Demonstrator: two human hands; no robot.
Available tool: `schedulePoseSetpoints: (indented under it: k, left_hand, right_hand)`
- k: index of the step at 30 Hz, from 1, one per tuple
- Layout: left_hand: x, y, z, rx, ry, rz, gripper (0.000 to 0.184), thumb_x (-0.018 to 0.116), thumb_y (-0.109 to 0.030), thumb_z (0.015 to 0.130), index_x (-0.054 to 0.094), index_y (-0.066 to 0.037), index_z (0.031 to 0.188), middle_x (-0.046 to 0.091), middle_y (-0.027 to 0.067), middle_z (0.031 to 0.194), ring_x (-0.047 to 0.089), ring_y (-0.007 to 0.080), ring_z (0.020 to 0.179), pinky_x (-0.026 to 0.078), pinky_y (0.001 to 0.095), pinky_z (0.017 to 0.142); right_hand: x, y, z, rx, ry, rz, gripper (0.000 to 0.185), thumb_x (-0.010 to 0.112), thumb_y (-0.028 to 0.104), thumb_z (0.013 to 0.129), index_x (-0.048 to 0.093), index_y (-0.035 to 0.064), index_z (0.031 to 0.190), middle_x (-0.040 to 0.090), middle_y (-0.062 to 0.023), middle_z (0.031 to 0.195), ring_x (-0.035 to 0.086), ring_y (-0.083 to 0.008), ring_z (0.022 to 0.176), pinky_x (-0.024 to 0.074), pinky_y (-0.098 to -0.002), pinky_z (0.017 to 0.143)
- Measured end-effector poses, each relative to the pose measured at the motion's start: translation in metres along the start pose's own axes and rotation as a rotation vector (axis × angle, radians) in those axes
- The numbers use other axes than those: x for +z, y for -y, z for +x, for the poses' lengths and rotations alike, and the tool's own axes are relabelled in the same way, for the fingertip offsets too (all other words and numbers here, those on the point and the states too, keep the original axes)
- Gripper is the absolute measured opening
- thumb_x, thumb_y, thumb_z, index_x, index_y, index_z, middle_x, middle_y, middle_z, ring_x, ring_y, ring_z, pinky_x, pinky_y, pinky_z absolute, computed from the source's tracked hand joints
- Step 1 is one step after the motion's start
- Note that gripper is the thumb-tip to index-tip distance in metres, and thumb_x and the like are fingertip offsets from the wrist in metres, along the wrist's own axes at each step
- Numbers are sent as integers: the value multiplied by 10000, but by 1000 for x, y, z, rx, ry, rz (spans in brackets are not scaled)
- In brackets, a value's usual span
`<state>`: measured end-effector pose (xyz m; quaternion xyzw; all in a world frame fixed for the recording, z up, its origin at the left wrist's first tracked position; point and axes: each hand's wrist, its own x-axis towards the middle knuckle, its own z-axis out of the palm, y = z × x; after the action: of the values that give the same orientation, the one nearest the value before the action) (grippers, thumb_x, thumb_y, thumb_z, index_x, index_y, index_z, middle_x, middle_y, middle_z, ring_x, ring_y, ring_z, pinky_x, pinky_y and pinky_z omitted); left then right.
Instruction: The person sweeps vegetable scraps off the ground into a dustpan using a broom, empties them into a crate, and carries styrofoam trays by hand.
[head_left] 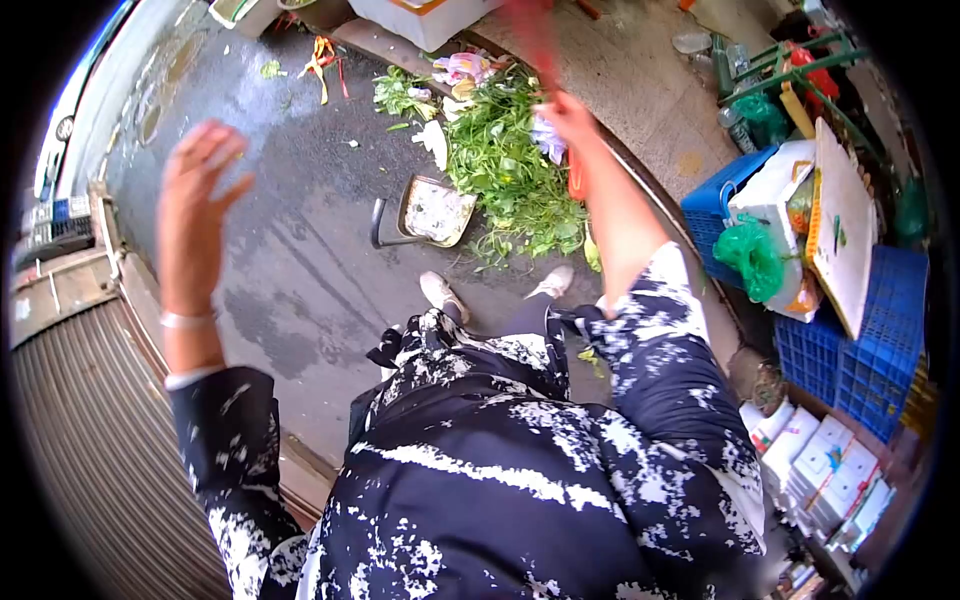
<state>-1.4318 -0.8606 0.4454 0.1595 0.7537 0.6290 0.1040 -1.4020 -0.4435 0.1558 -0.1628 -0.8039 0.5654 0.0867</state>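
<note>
My left hand (202,190) is raised at the left with its fingers apart and nothing in it. My right hand (572,122) is closed around a long red thing (532,40) that is smeared by motion; its kind cannot be made out. A red-orange loop (577,177) hangs just below that hand. Beneath my right arm lies a heap of green leafy vegetables (505,165) on the wet ground. A dustpan (437,211) with a dark handle sits left of the heap, in front of my shoes.
At the right stand blue plastic crates (835,340), a white foam box (780,205) with a green plastic bag (750,258), and stacked white boxes (835,465). A raised curb (690,262) runs beside the heap. Ribbed metal sheeting (95,440) lies at the lower left.
</note>
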Motion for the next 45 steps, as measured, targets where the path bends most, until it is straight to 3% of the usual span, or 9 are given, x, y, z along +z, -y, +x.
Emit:
schedulePoseSetpoints:
  k: [4,7,11,13,14,21,28,39,45]
  left_hand:
    - [-22,219,-20,-952,-149,-159,711,572,-521,673,362,-87,1195,321,174,1254,370,373,1097,316,542,851]
    - [21,295,-43,-1434,-516,-812,752,598,-424,695,249,-82,1267,162,239,1298,223,439,1168,266,583,886]
    - [61,341,-42,-1511,-643,-973,573,545,-297,759,296,7,1177,258,264,1232,367,420,1088,402,516,817]
    - [63,394,-43,-1623,-588,-1559,507,478,-241,797,293,75,1147,348,274,1161,440,400,1023,502,384,720]
    - [74,389,-35,-1612,-616,-1385,326,402,-174,810,379,101,985,499,207,895,556,305,765,509,254,509]
    - [58,459,-31,-1659,-203,-1013,162,347,-78,763,393,-34,614,357,29,513,369,117,403,317,207,328]
    - [90,362,-12,-1672,-127,-927,97,363,-17,661,377,-7,566,316,85,448,358,195,383,287,288,340]
    - [154,383,28,-1582,-282,-976,123,331,-17,707,337,-25,584,282,60,455,311,184,363,266,289,339]
    - [153,433,26,-1636,-262,-974,144,333,-23,708,328,-29,564,275,49,437,303,161,336,254,273,310]
  right_hand:
    - [-96,25,-59,720,-50,56,243,544,262,794,468,214,1020,531,-4,924,541,-113,688,462,-304,592]
    - [-131,39,-126,651,108,266,428,511,147,804,368,182,1206,539,-27,1024,542,-112,888,468,-244,680]
    - [-137,20,-198,757,77,808,480,437,164,802,305,99,1259,475,-204,1123,544,-262,946,487,-361,723]
    - [-131,18,-211,905,-9,960,455,427,205,802,337,93,1234,496,-224,1082,558,-299,903,504,-375,667]
    - [-125,12,-209,958,-29,995,425,435,235,804,369,92,1198,512,-222,1051,569,-295,869,507,-360,623]
    - [-110,-58,-145,1185,-15,1454,223,479,112,819,416,-64,940,440,-16,621,410,-57,421,345,-165,362]
    - [-165,9,-135,1018,65,651,260,494,180,824,431,71,1052,357,50,517,325,-27,363,256,-173,292]
    - [-57,-38,-54,1090,363,460,127,513,85,739,414,88,659,410,10,505,372,-90,375,295,-233,338]
    - [-21,7,-128,1155,440,443,135,520,108,748,387,100,770,377,42,516,334,-50,359,290,-213,321]
